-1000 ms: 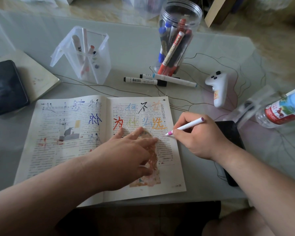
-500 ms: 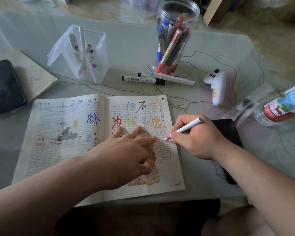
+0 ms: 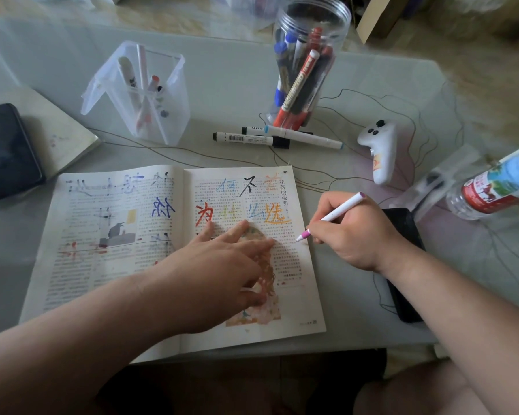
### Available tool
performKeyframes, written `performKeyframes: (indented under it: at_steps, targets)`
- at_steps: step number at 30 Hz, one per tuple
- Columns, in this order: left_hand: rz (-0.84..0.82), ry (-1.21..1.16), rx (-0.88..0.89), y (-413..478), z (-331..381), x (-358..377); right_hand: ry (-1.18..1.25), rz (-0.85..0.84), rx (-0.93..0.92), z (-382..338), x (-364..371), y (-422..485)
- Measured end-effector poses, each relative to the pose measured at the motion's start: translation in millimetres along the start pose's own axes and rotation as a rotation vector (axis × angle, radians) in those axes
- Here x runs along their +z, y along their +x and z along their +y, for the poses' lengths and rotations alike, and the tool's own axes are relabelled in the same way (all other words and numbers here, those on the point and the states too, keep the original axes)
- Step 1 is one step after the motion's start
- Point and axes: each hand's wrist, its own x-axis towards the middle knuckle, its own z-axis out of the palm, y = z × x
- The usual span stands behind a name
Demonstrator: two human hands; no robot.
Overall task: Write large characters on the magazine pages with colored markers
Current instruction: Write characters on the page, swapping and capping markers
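Observation:
An open magazine (image 3: 108,265) lies flat on the table, with large coloured characters across the top of both pages. My left hand (image 3: 222,265) presses flat on the right page, fingers spread over a picture. My right hand (image 3: 351,235) grips a white marker with a pink tip (image 3: 331,217). Its tip touches the right page near the outer edge, just below an orange character.
A round clear jar of markers (image 3: 306,76) and a square clear holder (image 3: 144,91) stand behind the magazine, with two loose markers (image 3: 270,137) between. A white controller (image 3: 381,151), a bottle (image 3: 498,187), a black phone (image 3: 408,265) and a dark tablet on a book (image 3: 6,151) lie around.
My right hand moved the marker tip left from the page edge onto the page, then down to the paper near the edge. My left hand stayed pressed on the page.

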Motion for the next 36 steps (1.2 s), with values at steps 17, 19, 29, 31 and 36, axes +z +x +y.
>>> performKeyframes:
  at_steps: [17, 19, 29, 31, 36]
  targets:
    - [0.008, -0.002, 0.001, 0, 0, 1, 0.057, 0.004, -0.124, -1, 12, -6]
    - [0.003, -0.006, -0.001, 1, 0, 1, 0.04, 0.023, -0.145, 1, 15, -8]
    - [-0.007, -0.016, 0.0, 0, 0, 0, -0.026, 0.018, -0.138, 3, 19, -9]
    - [-0.008, -0.019, -0.001, 0, 1, 0, -0.02, 0.02, -0.127, 2, 18, -10]
    - [-0.003, -0.015, -0.001, 1, 0, 0, -0.02, 0.0, -0.12, 0, 17, -11]
